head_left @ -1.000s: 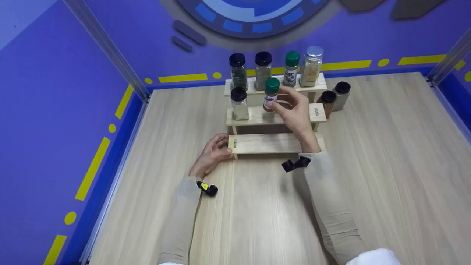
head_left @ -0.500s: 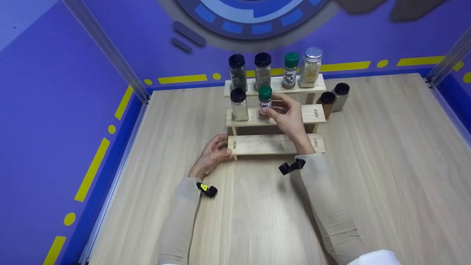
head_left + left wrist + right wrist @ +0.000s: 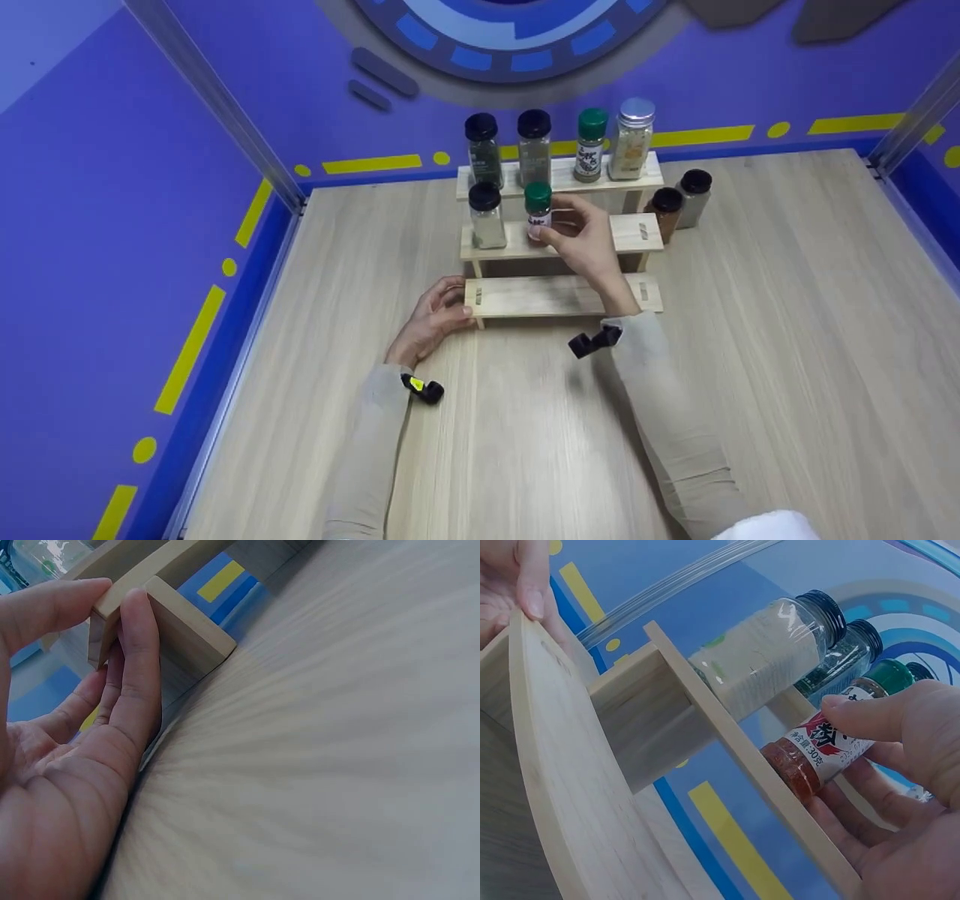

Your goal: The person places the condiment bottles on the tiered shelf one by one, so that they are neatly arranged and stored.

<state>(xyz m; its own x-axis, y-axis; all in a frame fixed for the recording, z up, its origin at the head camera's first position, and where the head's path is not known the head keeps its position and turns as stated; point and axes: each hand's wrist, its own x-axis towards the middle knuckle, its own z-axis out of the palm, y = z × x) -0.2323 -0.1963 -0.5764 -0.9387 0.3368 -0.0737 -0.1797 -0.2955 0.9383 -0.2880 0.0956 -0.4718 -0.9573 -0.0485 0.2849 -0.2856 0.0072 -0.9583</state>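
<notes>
My right hand (image 3: pixel 592 246) holds a small spice jar (image 3: pixel 821 742) with a green cap and red powder between thumb and fingers. The jar stands upright at the middle tier of a three-step wooden spice rack (image 3: pixel 544 296), its base at the board in the right wrist view. Left of it on that tier is a black-capped jar (image 3: pixel 488 225) of pale contents. My left hand (image 3: pixel 429 322) grips the left end of the lowest step, and the left wrist view shows its fingers (image 3: pixel 139 652) around the wood's corner.
On the top tier stand two black-capped jars (image 3: pixel 535 154), a green-capped jar (image 3: pixel 589 154) and a silver-capped jar (image 3: pixel 632 146). Two more black-capped jars, one brown (image 3: pixel 666 217) and one greyish (image 3: pixel 694 202), stand on the table right of the rack. A blue wall (image 3: pixel 420 127) rises behind.
My right hand has brought the green-capped jar down and slightly left, onto the middle tier beside the black-capped jar. The left hand has stayed on the rack's lowest step.
</notes>
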